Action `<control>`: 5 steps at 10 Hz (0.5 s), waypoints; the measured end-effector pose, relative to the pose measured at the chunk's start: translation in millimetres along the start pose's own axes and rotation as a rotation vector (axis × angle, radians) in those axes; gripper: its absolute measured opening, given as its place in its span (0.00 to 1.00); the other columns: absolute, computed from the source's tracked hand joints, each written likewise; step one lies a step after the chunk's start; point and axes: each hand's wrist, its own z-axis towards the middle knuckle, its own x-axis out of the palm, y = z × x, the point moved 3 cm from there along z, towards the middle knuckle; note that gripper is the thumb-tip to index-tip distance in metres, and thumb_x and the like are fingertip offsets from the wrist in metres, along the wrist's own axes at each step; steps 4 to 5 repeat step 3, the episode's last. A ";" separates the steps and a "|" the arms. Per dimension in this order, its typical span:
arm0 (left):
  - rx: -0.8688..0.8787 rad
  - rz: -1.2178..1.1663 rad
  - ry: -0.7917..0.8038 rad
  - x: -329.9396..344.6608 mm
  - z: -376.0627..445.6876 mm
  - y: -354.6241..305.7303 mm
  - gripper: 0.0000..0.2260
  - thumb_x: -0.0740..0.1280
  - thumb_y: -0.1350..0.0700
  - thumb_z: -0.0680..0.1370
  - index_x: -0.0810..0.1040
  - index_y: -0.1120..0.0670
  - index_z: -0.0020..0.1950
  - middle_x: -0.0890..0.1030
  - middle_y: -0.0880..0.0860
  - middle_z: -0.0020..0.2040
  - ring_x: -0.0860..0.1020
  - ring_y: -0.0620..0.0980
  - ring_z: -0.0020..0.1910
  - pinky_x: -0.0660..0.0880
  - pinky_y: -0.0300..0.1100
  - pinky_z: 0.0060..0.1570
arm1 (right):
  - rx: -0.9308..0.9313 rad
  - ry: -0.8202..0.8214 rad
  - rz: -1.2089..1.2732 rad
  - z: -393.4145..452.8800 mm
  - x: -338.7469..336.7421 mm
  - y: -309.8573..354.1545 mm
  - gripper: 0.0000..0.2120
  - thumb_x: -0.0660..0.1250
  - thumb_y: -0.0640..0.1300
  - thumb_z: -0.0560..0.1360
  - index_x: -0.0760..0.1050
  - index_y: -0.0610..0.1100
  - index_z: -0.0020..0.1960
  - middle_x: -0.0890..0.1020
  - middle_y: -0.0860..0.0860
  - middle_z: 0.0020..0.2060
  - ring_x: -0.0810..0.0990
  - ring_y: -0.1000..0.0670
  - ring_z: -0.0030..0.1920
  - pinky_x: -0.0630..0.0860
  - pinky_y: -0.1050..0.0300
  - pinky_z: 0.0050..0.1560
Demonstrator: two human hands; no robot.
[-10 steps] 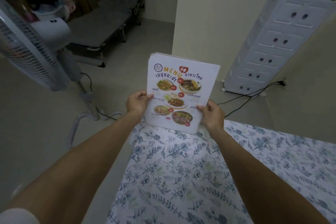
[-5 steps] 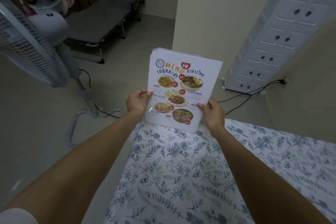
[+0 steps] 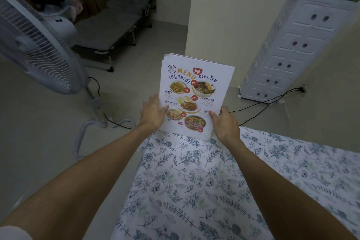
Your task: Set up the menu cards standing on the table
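A stack of white menu cards (image 3: 194, 91), printed with "MENU" and photos of dishes, stands upright near the far left corner of the table (image 3: 194, 191), which has a blue floral cloth. The stack's lower edge seems to rest on the cloth. My left hand (image 3: 153, 113) lies against the stack's left edge with fingers spread and thumb on the front. My right hand (image 3: 224, 122) grips the lower right edge, thumb on the front.
A white standing fan (image 3: 37, 48) is close on the left, its base and cable on the floor. A white drawer unit (image 3: 292, 48) leans along the right wall with cables plugged in beside it. A dark folding cot (image 3: 115, 25) stands behind.
The stack has come down slightly toward the table's far corner. My left hand's fingers have loosened and spread along the left edge.
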 end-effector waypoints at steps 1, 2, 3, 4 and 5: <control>-0.036 0.229 0.119 -1.0 -8.5 0.9 0.35 0.56 0.41 0.79 0.46 0.54 0.79 0.46 0.58 0.80 0.44 0.66 0.78 0.41 0.63 0.73 | -0.048 0.066 -0.144 -7.0 -4.3 -0.3 0.26 0.61 0.59 0.77 0.68 0.41 0.66 0.77 0.41 0.62 0.71 0.39 0.64 0.75 0.42 0.58; -0.037 0.410 0.176 -7.4 -32.6 -8.1 0.37 0.51 0.35 0.78 0.43 0.54 0.79 0.41 0.59 0.80 0.38 0.65 0.77 0.36 0.61 0.72 | -0.099 0.182 -0.379 -20.6 -15.9 -4.7 0.37 0.57 0.64 0.76 0.56 0.42 0.76 0.59 0.40 0.77 0.56 0.37 0.76 0.56 0.39 0.75; 0.048 0.524 0.219 -11.9 -53.5 -25.2 0.37 0.48 0.34 0.77 0.45 0.55 0.79 0.43 0.57 0.80 0.39 0.61 0.78 0.37 0.59 0.74 | -0.120 0.264 -0.473 -35.4 -36.5 -10.0 0.39 0.53 0.66 0.76 0.48 0.45 0.79 0.49 0.44 0.80 0.47 0.40 0.79 0.47 0.40 0.78; 0.048 0.524 0.219 -11.9 -53.5 -25.2 0.37 0.48 0.34 0.77 0.45 0.55 0.79 0.43 0.57 0.80 0.39 0.61 0.78 0.37 0.59 0.74 | -0.120 0.264 -0.473 -35.4 -36.5 -10.0 0.39 0.53 0.66 0.76 0.48 0.45 0.79 0.49 0.44 0.80 0.47 0.40 0.79 0.47 0.40 0.78; 0.048 0.524 0.219 -11.9 -53.5 -25.2 0.37 0.48 0.34 0.77 0.45 0.55 0.79 0.43 0.57 0.80 0.39 0.61 0.78 0.37 0.59 0.74 | -0.120 0.264 -0.473 -35.4 -36.5 -10.0 0.39 0.53 0.66 0.76 0.48 0.45 0.79 0.49 0.44 0.80 0.47 0.40 0.79 0.47 0.40 0.78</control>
